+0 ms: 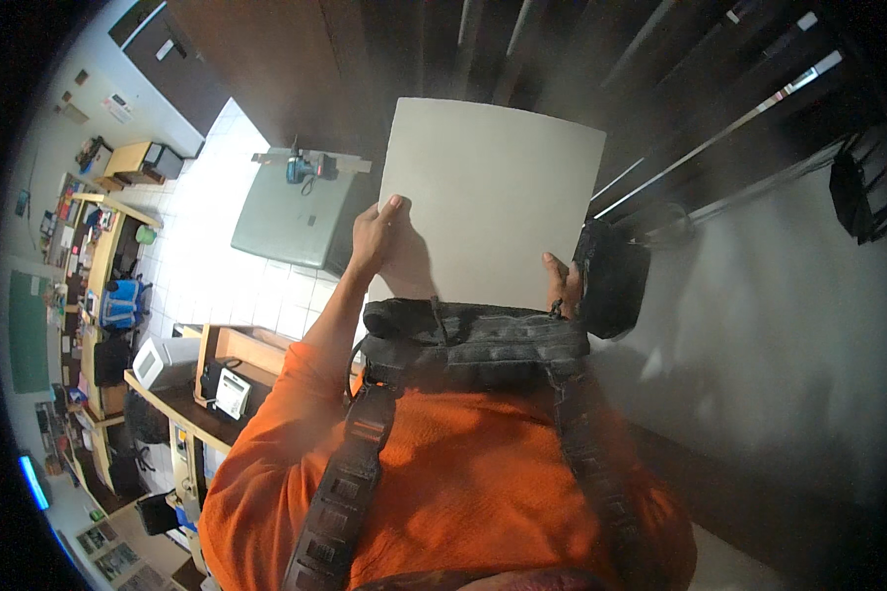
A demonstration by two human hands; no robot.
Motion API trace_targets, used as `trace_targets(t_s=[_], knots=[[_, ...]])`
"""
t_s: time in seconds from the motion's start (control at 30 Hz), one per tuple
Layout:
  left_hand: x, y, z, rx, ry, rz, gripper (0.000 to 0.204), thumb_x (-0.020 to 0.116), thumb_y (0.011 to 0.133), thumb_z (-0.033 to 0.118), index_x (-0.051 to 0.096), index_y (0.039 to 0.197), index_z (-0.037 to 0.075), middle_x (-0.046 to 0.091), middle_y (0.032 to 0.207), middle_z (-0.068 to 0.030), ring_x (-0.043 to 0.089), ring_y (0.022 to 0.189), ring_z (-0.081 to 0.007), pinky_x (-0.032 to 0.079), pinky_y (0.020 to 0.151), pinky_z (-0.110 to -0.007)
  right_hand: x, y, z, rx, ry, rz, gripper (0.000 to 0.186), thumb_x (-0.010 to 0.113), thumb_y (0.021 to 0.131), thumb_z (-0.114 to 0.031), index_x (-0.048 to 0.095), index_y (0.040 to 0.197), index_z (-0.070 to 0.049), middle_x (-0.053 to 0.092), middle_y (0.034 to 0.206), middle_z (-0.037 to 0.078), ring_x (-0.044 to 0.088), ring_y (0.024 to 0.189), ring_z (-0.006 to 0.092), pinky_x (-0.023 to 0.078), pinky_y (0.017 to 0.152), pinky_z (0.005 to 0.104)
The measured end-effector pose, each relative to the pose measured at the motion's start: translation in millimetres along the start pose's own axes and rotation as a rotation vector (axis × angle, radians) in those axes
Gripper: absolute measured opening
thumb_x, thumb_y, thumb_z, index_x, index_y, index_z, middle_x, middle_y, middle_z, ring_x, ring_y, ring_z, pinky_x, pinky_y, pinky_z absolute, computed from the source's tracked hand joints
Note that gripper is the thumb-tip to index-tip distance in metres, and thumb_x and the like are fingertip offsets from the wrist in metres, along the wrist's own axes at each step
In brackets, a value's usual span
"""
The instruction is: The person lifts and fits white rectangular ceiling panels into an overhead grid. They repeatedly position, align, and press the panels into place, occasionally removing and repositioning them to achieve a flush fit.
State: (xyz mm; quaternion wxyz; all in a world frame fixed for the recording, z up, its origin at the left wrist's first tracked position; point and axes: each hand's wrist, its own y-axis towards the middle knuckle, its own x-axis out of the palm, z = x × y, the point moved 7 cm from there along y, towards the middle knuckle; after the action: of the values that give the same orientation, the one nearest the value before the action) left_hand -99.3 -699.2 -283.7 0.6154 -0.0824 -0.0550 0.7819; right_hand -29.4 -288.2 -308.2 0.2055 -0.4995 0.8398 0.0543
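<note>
A flat pale rectangular board [493, 197] is held up in front of my chest, its plain face toward me. My left hand [373, 238] grips its left edge, with the thumb on the near face and the other fingers mostly out of sight. At the lower right my right hand [562, 286] closes on the board, its thumb showing on the face. A black chest pack [473, 335] on straps covers the board's lower edge and part of that hand.
Ahead to the left stands a grey-green table [296, 217] with a blue cordless drill [296, 167] on it. Dark slats [522, 49] rise beyond the board. Left are a desk with a telephone [232, 394], a white boxy machine [163, 362] and a blue chair [123, 303].
</note>
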Motion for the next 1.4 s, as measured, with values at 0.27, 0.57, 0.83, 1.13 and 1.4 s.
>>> trace_targets(t_s=[0.27, 0.57, 0.83, 1.13, 1.4], knots=[[16.6, 8.2, -1.6, -0.067, 0.116, -0.014, 0.058, 0.066, 0.095, 0.055, 0.075, 0.115, 0.000, 0.072, 0.100, -0.0096, 0.062, 0.091, -0.0191, 0.049, 0.082, -0.034, -8.9, -3.4, -3.2, 0.039, 0.100, 0.017, 0.057, 0.071, 0.089, -0.044, 0.068, 0.110, 0.008, 0.073, 0.111, 0.019, 0.069, 0.099, 0.0307, 0.051, 0.090, 0.0444], [15.4, 1.8, 16.5, -0.036, 0.136, -0.008, 0.066, 0.066, 0.093, 0.062, 0.072, 0.110, -0.001, 0.065, 0.093, -0.0096, 0.059, 0.086, -0.0185, 0.047, 0.076, -0.033, -1.9, 5.3, 20.4, -0.049, 0.223, -0.059, 0.058, 0.072, 0.088, -0.045, 0.069, 0.110, 0.009, 0.072, 0.106, 0.023, 0.068, 0.100, 0.0351, 0.050, 0.092, 0.0450], [-11.1, 4.7, -1.6, -0.104, 0.158, 0.053, 0.067, 0.066, 0.093, 0.060, 0.071, 0.113, -0.004, 0.065, 0.094, -0.0112, 0.059, 0.088, -0.0190, 0.048, 0.080, -0.035, 6.6, 1.5, 9.0, -0.071, 0.122, 0.017, 0.062, 0.074, 0.086, -0.048, 0.068, 0.112, 0.008, 0.071, 0.111, 0.024, 0.069, 0.102, 0.0354, 0.051, 0.091, 0.0461], [-27.2, 10.6, -34.4, -0.101, 0.118, 0.090, 0.063, 0.065, 0.095, 0.057, 0.072, 0.110, -0.003, 0.068, 0.101, -0.0131, 0.059, 0.093, -0.0201, 0.046, 0.086, -0.034, 13.5, 0.8, -8.5, -0.074, 0.080, -0.067, 0.059, 0.073, 0.088, -0.049, 0.070, 0.109, 0.005, 0.072, 0.109, 0.023, 0.070, 0.100, 0.0352, 0.052, 0.090, 0.0467], [-38.0, -8.8, -10.4, -0.169, 0.041, 0.048, 0.055, 0.064, 0.098, 0.052, 0.073, 0.117, 0.001, 0.070, 0.107, -0.0080, 0.060, 0.098, -0.0180, 0.047, 0.088, -0.034, 28.7, -1.6, -6.7, -0.126, 0.112, -0.107, 0.058, 0.070, 0.090, -0.049, 0.069, 0.109, 0.006, 0.072, 0.101, 0.021, 0.069, 0.093, 0.0341, 0.051, 0.087, 0.0467]])
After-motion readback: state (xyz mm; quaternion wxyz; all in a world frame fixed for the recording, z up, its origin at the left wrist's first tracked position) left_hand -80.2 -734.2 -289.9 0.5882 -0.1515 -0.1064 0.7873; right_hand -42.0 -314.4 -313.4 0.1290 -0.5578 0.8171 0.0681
